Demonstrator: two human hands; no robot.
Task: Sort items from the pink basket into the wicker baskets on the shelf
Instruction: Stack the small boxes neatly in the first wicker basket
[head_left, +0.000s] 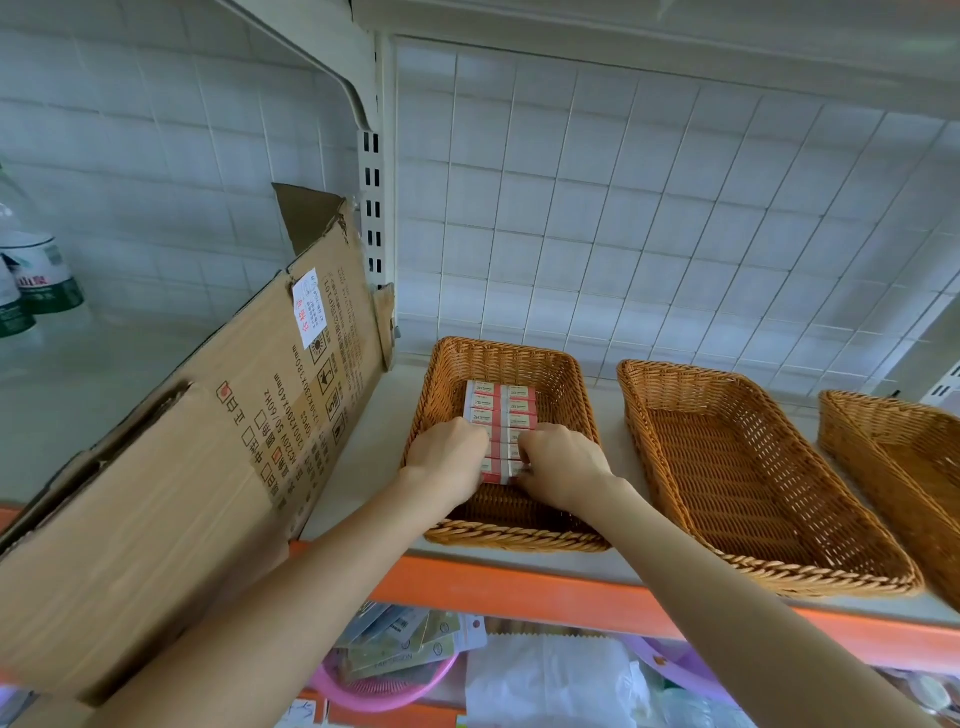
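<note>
Both forearms are reaching up over the shelf's orange front edge into the leftmost wicker basket. Left hand is curling narrow round the left side of the small boxes; right hand is curling narrow on the right side, fingertips pinching the nearest box. Boxes are lying in two rows, red-and-white, along the basket's floor, from its back wall toward the middle. This basket is sitting near the shelf's left end, just beside a tilted cardboard carton. Middle wicker basket and right wicker basket are sitting further right along the shelf. Pink basket is sitting below the front edge, holding carded packets. Bottles are standing at the far left.
</note>
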